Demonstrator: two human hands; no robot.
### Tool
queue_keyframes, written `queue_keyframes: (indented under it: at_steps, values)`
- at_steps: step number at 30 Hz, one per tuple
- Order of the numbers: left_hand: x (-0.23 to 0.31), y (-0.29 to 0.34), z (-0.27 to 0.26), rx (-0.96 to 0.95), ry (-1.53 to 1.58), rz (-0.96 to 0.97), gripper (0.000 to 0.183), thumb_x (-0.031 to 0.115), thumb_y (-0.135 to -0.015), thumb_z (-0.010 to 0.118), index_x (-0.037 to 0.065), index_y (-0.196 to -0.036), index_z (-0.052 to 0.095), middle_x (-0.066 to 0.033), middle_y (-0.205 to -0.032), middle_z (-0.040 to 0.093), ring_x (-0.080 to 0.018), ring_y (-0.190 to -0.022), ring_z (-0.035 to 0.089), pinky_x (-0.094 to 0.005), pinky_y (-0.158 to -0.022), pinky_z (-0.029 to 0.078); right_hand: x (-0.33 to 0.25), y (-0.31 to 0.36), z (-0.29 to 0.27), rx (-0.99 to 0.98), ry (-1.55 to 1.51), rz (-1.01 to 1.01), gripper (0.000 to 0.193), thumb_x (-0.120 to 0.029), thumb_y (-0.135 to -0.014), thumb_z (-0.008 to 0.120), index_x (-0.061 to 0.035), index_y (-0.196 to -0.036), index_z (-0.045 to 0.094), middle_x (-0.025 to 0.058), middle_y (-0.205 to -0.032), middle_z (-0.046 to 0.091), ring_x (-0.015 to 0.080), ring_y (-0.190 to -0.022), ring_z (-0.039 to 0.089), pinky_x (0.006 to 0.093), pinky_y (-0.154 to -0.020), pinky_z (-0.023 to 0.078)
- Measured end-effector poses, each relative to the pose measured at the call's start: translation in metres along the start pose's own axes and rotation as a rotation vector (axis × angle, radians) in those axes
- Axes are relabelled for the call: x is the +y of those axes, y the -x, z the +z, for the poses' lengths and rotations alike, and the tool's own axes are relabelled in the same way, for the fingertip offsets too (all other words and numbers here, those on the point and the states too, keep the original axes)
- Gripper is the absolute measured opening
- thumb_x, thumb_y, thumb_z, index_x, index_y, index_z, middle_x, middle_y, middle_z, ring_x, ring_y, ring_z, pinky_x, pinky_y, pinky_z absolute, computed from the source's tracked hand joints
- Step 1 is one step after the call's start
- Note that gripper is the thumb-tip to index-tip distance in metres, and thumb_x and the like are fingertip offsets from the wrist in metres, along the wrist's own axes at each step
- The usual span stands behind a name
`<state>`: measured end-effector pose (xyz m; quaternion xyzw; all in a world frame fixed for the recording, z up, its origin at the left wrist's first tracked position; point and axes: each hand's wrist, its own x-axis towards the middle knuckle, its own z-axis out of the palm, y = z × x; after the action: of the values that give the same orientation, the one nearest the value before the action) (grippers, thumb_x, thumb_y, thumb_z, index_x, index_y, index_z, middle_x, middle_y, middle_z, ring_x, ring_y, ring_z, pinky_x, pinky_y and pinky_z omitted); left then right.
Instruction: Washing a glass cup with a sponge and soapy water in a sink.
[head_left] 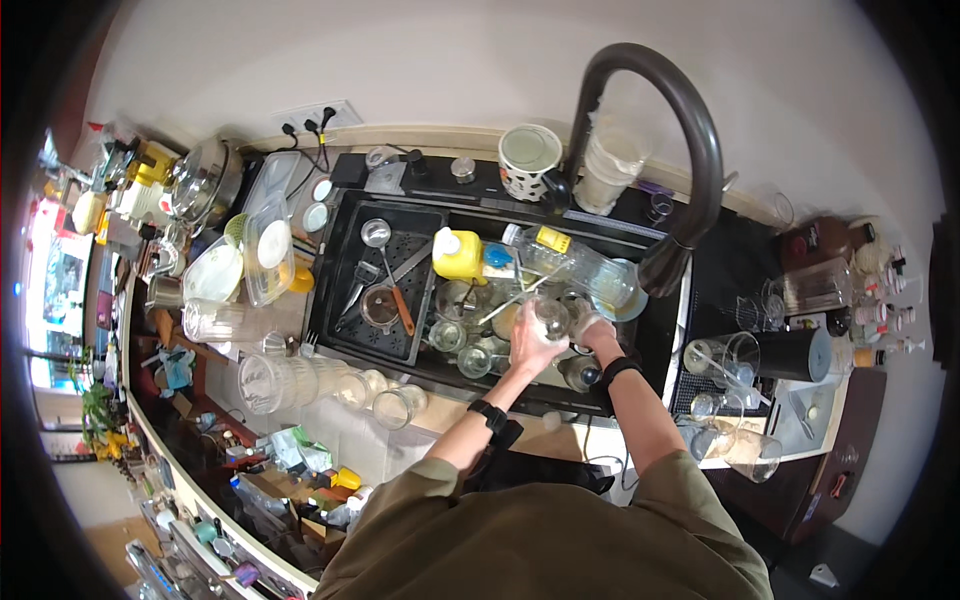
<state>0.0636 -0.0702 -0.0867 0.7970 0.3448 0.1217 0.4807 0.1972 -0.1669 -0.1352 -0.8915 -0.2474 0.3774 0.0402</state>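
Note:
My left hand [533, 343] is closed around a clear drinking glass [550, 318], its round mouth turned up toward me. Close beside it, my right hand [598, 334] is curled at a second clear glass piece [578, 312], partly hidden by the fingers. Both hands are over the right basin of the black sink [652, 345]. Under and around them stand several glasses, among them a small glass [475, 360] left of my left hand. Behind lie a big clear plastic bottle [585, 268] and a yellow jug [458, 255].
A tall dark faucet [700, 130] arches over the sink's right side. The left tray [365, 345] holds a ladle [376, 234] and a strainer [381, 306]. Glasses [400, 405] line the front counter edge; a glass pitcher [752, 455] lies at the right.

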Motion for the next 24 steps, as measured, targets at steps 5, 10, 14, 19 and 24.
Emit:
queue_keyframes:
  at_steps: [5,10,14,19,24]
  values:
    - [-0.001,0.016,-0.01,-0.005,-0.049,-0.035,0.09,0.026,-0.057,0.083,0.004,-0.134,0.041,-0.0211,-0.125,0.055,-0.038,-0.114,0.056,-0.0432,-0.099,0.046,0.007,-0.034,0.022,-0.116,0.142,0.05,0.063,-0.048,-0.086,0.062,-0.0092,-0.135,0.054,0.0164,-0.135,0.057,0.0288,-0.126,0.055,0.04,-0.103,0.045]
    - [-0.004,0.019,-0.018,0.029,-0.022,-0.023,0.091,0.022,-0.055,0.083,0.005,-0.135,0.041,-0.0215,-0.126,0.056,-0.0375,-0.117,0.056,-0.0422,-0.1,0.046,0.004,-0.028,0.03,0.061,0.145,0.006,0.047,-0.046,-0.092,0.048,-0.0129,-0.119,0.067,0.0146,-0.127,0.063,0.0323,-0.118,0.06,0.0425,-0.098,0.048]
    - [-0.001,0.017,-0.022,0.015,0.043,-0.021,0.09,0.021,-0.056,0.083,0.005,-0.135,0.041,-0.022,-0.126,0.056,-0.0379,-0.117,0.056,-0.0424,-0.1,0.046,0.001,-0.016,0.028,0.226,0.128,-0.011,0.037,-0.033,-0.09,0.053,-0.0124,-0.116,0.068,0.0164,-0.123,0.065,0.0343,-0.114,0.062,0.0436,-0.095,0.05]
    - [0.004,0.014,-0.025,0.009,0.037,0.026,0.087,0.023,-0.059,0.082,0.006,-0.134,0.042,-0.022,-0.124,0.056,-0.0381,-0.117,0.055,-0.0433,-0.1,0.046,0.021,-0.003,0.011,0.176,0.418,-0.203,0.035,-0.029,-0.089,0.054,-0.0125,-0.116,0.068,0.0173,-0.122,0.065,0.0351,-0.112,0.063,0.0438,-0.094,0.051]
    - [0.007,0.009,-0.024,0.001,0.029,0.096,0.085,0.024,-0.061,0.081,0.007,-0.134,0.042,-0.0202,-0.126,0.054,-0.0373,-0.118,0.053,-0.0432,-0.101,0.044,0.057,0.017,0.0,0.151,0.143,-0.112,0.034,-0.025,-0.088,0.054,-0.0114,-0.116,0.068,0.0185,-0.119,0.065,0.0362,-0.108,0.064,0.0443,-0.091,0.051]
